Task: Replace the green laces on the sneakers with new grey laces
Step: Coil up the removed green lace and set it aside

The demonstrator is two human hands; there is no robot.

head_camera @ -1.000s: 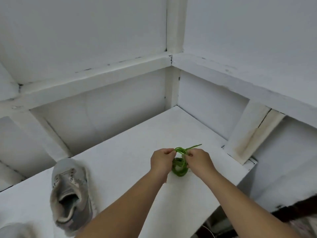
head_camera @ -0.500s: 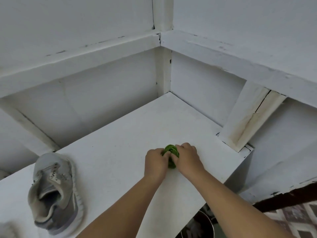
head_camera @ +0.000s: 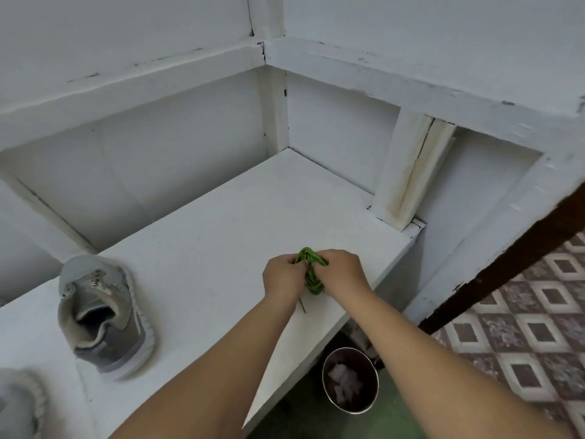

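A coiled bundle of green laces (head_camera: 311, 271) sits between my two hands, low over the white shelf (head_camera: 205, 248). My left hand (head_camera: 283, 277) grips the bundle's left side with curled fingers. My right hand (head_camera: 343, 274) grips its right side. One thin green end trails down onto the shelf below the bundle. A grey sneaker (head_camera: 101, 312) without laces stands at the left, its opening toward me. The toe of a second grey sneaker (head_camera: 19, 403) shows at the bottom left corner. No grey laces are in view.
White walls and beams enclose the shelf at the back and right. A white post (head_camera: 402, 172) stands at the shelf's right end. Below the front edge a metal bucket (head_camera: 349, 380) holds white scraps. Patterned floor tiles (head_camera: 522, 327) lie at the right.
The loose lace ends seen above the bundle a second ago are now gathered in. My hands lowered the bundle to the shelf. The camera tilted down and right.
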